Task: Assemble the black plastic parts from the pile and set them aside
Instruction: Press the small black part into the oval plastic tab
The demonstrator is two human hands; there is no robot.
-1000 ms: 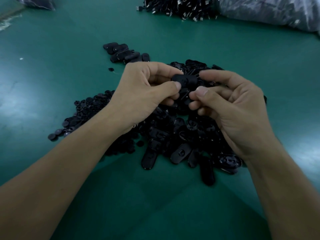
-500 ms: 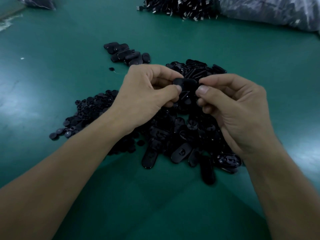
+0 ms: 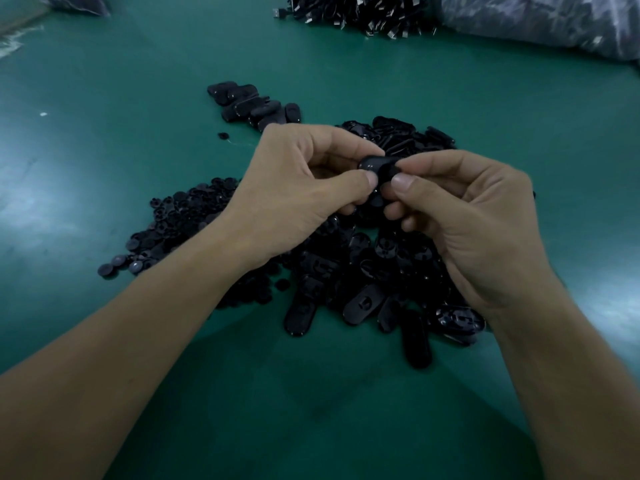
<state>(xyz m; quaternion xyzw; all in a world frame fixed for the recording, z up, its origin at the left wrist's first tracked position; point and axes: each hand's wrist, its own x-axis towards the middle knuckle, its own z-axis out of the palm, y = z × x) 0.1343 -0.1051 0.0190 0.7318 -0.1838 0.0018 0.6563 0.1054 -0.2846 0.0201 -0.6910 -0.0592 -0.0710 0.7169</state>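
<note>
While the black oval part (image 3: 376, 167) stays up off the table between your hands, just above the far side of the main pile (image 3: 363, 282), note how the hold on it has tightened over the last second. Your left hand (image 3: 301, 188) pinches its left end with thumb and curled fingers. Your right hand (image 3: 460, 216) grips the right end, index finger over the top and thumb at the near edge. A second ago the right thumb sat lower and further off, and the part rode slightly higher. Now the two thumbs nearly meet across the part's near face. That reads as the press-together step, with a second piece being seated into the shell. The joint itself is hidden behind your thumbs, so I cannot tell whether it has snapped home. Nothing on the table has shifted. The small round pieces (image 3: 180, 223) still spread to the left of the pile, and the set-aside group (image 3: 252, 103) lies beyond your left hand, no larger than before. This unit is not yet placed there. Further out on the green table (image 3: 104, 98) are a heap of metal-tipped pieces (image 3: 363, 13) and a plastic bag (image 3: 554, 22).
</note>
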